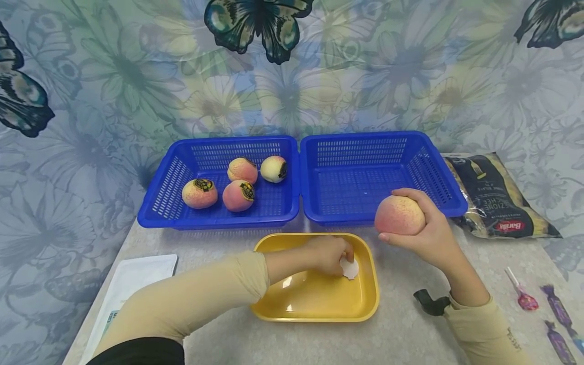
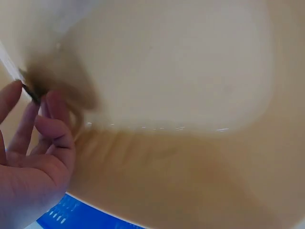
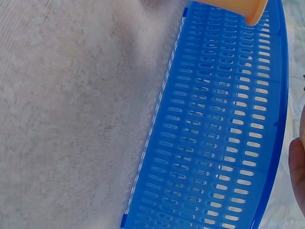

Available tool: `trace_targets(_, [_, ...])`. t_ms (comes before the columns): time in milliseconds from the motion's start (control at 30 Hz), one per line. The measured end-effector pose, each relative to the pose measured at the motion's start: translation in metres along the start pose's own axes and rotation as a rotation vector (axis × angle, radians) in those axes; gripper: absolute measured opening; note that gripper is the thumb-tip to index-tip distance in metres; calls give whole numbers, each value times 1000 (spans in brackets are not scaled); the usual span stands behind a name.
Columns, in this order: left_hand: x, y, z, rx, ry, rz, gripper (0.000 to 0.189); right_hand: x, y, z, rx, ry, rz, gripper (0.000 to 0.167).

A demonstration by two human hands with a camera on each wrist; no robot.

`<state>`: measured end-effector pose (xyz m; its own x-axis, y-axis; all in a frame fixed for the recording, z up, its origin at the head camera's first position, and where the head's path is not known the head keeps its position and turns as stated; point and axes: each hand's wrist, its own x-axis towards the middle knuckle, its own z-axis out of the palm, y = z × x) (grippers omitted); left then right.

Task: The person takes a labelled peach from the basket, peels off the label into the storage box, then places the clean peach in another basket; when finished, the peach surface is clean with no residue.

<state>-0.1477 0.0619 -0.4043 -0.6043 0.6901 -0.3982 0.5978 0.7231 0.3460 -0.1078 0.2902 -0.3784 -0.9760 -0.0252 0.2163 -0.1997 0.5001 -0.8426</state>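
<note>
My left hand [image 1: 329, 255] is down inside the yellow tray [image 1: 315, 306], pinching a small sticker [image 1: 350, 268] whose pale scalloped side faces up. From the left wrist, that hand [image 2: 43, 143] shows thumb and fingertips meeting on the sticker's thin dark edge [image 2: 31, 93]. A pink-yellow peach [image 1: 399, 215] sits in my right hand [image 1: 431, 233], fingers and thumb around it, in front of the right blue basket [image 1: 360, 220]. No sticker shows on its visible side. Only a sliver of the right hand [image 3: 298, 171] appears in the right wrist view.
The left blue basket [image 1: 219, 223] holds several peaches with black-and-gold stickers, including a peach [image 1: 199, 194] at its left. A Barilla pasta bag [image 1: 497, 197] lies at right. Nearer are a lollipop [image 1: 527, 301] and purple-wrapped candies [image 1: 556, 306]. A white packet [image 1: 137, 279] lies at left.
</note>
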Motion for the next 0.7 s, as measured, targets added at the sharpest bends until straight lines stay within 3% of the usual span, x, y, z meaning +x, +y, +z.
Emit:
trace_targets(133, [-5,3,0,45,-6,-9,34,0,0,-1,-11,4,1,86])
trace_targets(267, [-11,5,-3,34,29,4,38,0,1,-1,-11,-1,7,87])
trace_targets(433, [-29,2,-20,-67,82,60,40,0,0,-3,3,5,9,86])
trace_targets(567, [-52,-8,-38,-174,200,85,35,1,0,-6,-8,4,18,87])
trace_targets(700, [-68,-24,-53,-247,384,90,35,2,1,-9,-23,2,26,88])
